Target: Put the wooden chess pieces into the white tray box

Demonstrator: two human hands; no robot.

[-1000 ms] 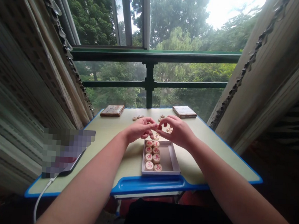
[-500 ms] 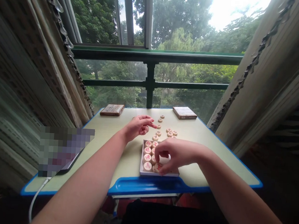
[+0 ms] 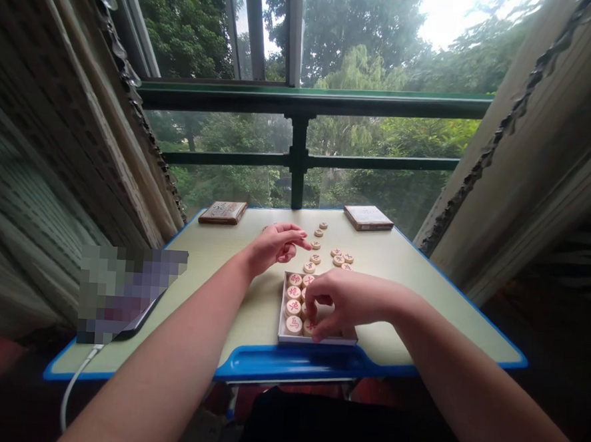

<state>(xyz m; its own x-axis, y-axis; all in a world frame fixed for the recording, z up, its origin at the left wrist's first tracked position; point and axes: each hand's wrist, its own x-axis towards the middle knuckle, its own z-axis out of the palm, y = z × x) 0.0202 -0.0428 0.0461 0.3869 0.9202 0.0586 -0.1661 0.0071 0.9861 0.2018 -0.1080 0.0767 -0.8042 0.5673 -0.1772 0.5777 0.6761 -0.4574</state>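
My right hand [image 3: 345,303] reaches over a shallow white box [image 3: 284,314], thumb and fingers pinching a round wooden Chinese chess piece [image 3: 310,327] with a red character. That piece sits low in the front row, beside another red-marked piece [image 3: 294,324]. More red pieces line the box's left side, while my hand covers part of its right side. Behind the box, my left hand [image 3: 278,244] hovers over the table, index finger stretched out and other fingers loosely bent, holding nothing visible. Its fingertips are close to a loose piece [image 3: 315,245].
Several loose pieces [image 3: 339,259] lie beyond the box on the pale table [image 3: 212,276]. Two flat boxes, one brown [image 3: 222,212] and one lighter [image 3: 368,217], rest at the far corners. A blurred-out device with a white cable [image 3: 78,378] lies at left. A blue tray [image 3: 294,365] edges the front.
My right hand has lowered the pinched piece into the box's front row, beside the leftmost piece. My left hand keeps nearly the same pose. The view has shifted slightly.
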